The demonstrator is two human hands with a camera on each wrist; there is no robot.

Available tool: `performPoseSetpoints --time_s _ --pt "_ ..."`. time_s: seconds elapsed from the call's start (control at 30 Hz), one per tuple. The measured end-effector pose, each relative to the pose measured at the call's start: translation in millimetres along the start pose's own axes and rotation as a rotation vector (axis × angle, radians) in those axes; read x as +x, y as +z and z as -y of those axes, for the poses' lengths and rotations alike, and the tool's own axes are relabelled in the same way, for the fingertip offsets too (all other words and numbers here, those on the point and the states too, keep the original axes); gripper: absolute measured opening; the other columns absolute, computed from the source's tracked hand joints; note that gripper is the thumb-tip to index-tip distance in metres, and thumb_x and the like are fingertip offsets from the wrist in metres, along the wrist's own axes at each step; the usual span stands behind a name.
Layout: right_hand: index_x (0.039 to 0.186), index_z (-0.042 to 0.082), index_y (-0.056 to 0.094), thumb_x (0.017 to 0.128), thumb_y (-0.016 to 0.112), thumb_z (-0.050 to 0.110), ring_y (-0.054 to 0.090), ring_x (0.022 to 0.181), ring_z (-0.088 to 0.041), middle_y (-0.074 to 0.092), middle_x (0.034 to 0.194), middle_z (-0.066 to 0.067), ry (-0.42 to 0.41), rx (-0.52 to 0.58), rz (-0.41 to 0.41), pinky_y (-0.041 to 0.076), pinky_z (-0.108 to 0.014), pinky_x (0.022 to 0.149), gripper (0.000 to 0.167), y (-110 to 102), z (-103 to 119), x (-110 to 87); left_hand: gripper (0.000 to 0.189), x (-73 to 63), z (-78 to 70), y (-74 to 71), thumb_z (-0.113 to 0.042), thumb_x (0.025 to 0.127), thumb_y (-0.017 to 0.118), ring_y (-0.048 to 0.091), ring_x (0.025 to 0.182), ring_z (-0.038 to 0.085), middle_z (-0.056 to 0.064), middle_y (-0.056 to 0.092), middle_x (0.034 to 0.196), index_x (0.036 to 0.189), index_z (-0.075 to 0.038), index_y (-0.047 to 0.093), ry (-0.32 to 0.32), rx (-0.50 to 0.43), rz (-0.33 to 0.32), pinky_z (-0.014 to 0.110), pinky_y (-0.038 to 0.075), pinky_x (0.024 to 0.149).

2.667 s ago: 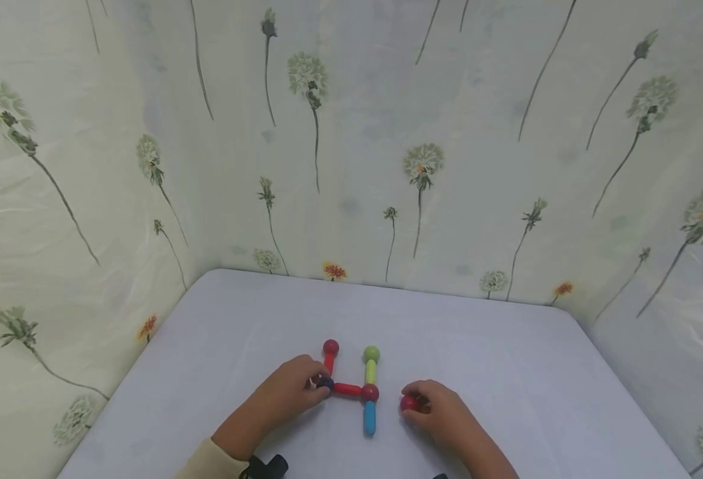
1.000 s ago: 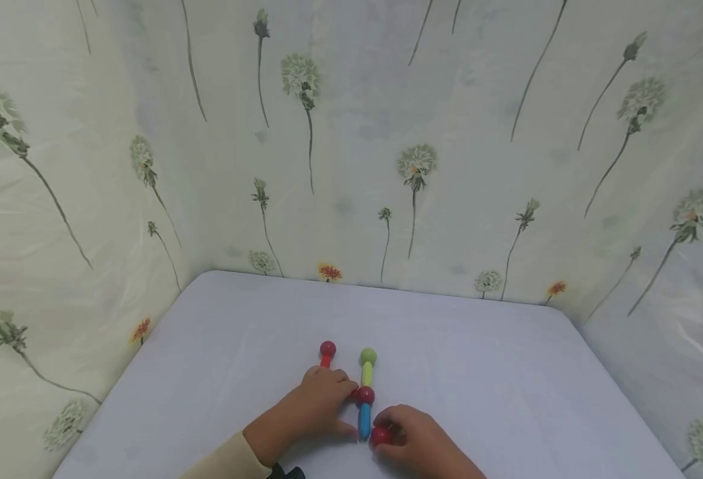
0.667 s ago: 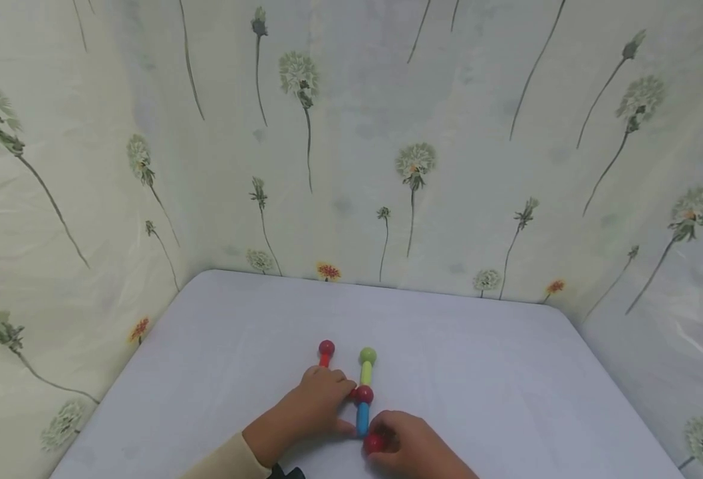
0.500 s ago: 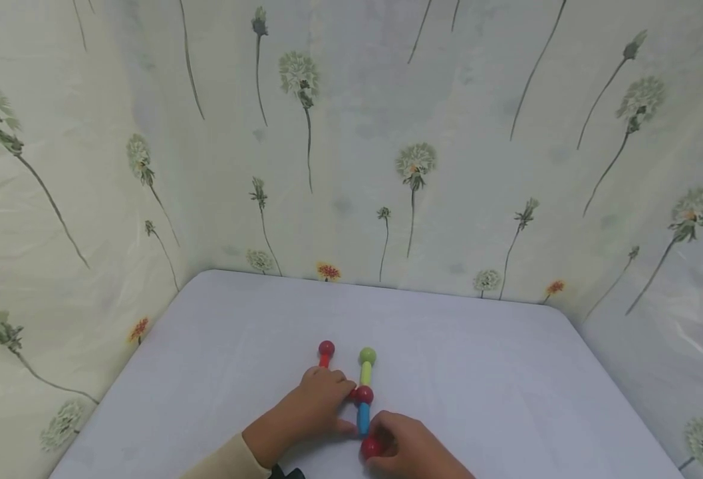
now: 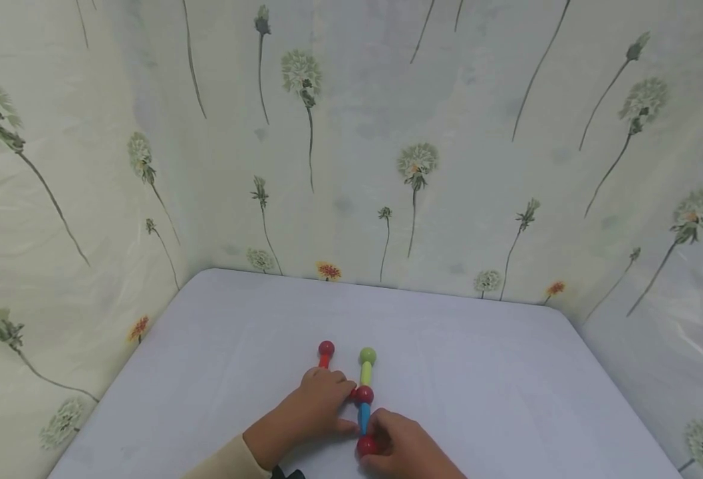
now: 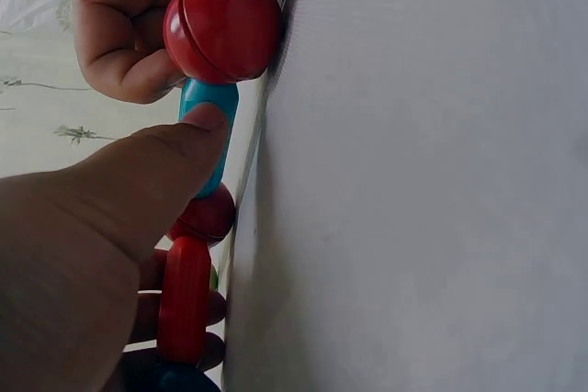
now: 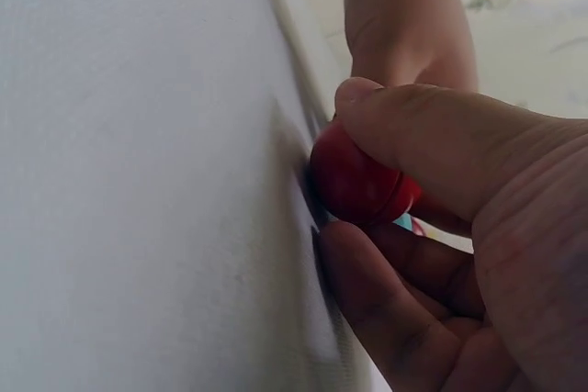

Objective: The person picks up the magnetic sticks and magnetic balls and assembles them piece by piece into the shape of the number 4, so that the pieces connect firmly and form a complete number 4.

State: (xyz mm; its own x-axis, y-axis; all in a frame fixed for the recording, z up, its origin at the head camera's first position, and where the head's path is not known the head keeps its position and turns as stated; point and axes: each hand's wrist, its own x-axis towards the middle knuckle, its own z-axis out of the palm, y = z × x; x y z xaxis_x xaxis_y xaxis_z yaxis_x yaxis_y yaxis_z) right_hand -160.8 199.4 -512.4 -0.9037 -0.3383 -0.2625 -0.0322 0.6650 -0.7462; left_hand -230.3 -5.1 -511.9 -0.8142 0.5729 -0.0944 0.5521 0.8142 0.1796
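A build of coloured sticks and balls lies on the table. My left hand spans it: its thumb presses the blue stick, and its fingers curl behind the red stick. A dark blue ball shows at the lower edge of the left wrist view. My right hand pinches a red ball at the blue stick's near end; ball and stick meet in the left wrist view. Beyond the middle red ball run a yellow-green stick and a green ball.
Past my left fingers, another red ball tops a red stick. The white table ends at a cloth backdrop printed with dandelions. Below my left sleeve part of a black device shows.
My right hand has brought the red ball left and nearer, to the blue stick's end. My left hand has shifted right from the dark blue ball, then stayed over the build.
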Motion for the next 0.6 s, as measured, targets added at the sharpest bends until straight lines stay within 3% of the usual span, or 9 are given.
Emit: performPoseSetpoints --time_s 0.33,0.6 --pt "0.106 0.021 0.064 0.082 0.09 0.034 0.063 0.082 -0.016 0.067 0.09 0.007 -0.018 -0.035 -0.014 0.059 -0.034 0.077 0.037 0 2 0.0 0.076 -3.1 0.0 1.0 -0.063 0.08 0.083 0.061 0.124 0.016 -0.005 0.07 0.128 0.141 -0.023 0.064 -0.021 -0.075 -0.021 0.048 0.048 0.109" --pt "0.107 0.02 0.063 0.082 0.09 0.035 0.06 0.083 -0.019 0.065 0.09 0.004 0.005 -0.041 -0.02 0.058 -0.035 0.075 0.04 1 -1 1.3 0.07 -12.3 5.9 -5.1 -0.05 0.086 0.083 0.056 0.137 0.018 -0.006 0.063 0.142 0.145 -0.023 0.058 -0.041 -0.348 -0.058 0.044 0.054 0.106"
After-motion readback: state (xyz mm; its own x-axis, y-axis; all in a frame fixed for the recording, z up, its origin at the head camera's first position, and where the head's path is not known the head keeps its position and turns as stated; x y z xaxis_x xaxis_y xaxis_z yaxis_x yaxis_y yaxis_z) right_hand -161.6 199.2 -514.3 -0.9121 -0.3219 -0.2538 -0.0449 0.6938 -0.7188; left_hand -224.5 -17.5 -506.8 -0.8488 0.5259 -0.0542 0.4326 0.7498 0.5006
